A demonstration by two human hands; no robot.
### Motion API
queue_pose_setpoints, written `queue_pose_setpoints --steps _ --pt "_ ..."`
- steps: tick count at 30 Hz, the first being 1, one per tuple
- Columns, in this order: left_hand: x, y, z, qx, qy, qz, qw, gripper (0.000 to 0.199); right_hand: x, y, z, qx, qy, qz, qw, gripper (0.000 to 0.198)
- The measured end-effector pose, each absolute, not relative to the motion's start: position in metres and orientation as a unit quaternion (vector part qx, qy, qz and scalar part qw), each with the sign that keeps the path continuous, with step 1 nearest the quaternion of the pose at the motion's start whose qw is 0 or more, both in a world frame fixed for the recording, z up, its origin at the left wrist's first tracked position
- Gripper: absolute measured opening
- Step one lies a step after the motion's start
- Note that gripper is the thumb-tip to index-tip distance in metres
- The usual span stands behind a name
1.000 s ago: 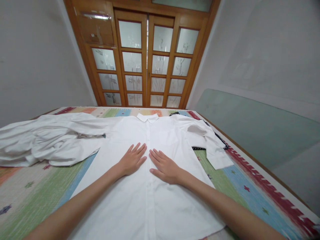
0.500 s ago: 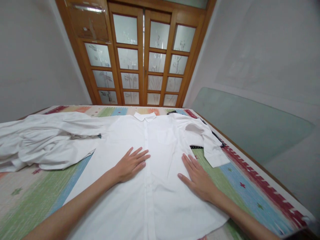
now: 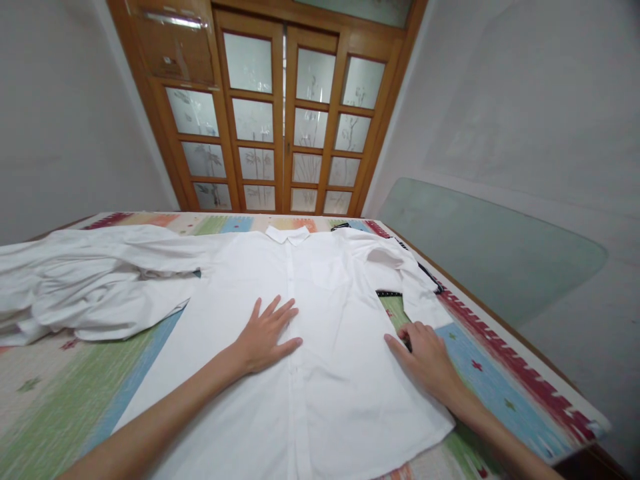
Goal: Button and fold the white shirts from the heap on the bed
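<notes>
On striped cover (image 3: pixel 65 400): hands (image 3: pixel 263 340) (image 3: pixel 425 353) at plain white shirt (image 3: pixel 240 417).

White shirt lies spread out, front side up

The white shirt (image 3: pixel 330 333) lies nearly flat on a striped, multicoloured cloth (image 3: pixel 85 380), its front closed. The pointed collar (image 3: pixel 288 235) is at the far end; the button placket (image 3: pixel 296 387) runs straight down the middle toward the viewer. Shallow creases cross the panel right of the placket. The sleeve (image 3: pixel 415 287) at the view's right is bent — its cuff end angled back toward the viewer — and the hem curves at the near right corner.
</notes>
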State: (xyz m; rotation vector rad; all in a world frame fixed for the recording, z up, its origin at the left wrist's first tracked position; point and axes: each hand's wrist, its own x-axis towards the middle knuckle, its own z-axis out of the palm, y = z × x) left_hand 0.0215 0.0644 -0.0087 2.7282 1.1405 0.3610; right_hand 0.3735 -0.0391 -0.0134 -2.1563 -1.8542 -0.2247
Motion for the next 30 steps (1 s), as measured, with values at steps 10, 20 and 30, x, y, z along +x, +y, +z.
queue_pose_setpoints --steps 10,20,30 --pt "0.021 0.062 -0.002 0.917 0.375 0.103 0.09 0.081 0.383 -0.054 -0.005 -0.758 -0.649 0.039 0.046 0.037" --pt "0.041 0.067 -0.002 0.901 0.408 0.124 0.083 0.05 0.392 -0.065 0.015 -0.7 -0.697 0.155 -0.017 0.036" --pt "0.04 0.062 -0.006 0.9 0.42 0.102 0.046 0.056 0.404 -0.064 0.014 -0.703 -0.686 0.187 -0.013 0.044"
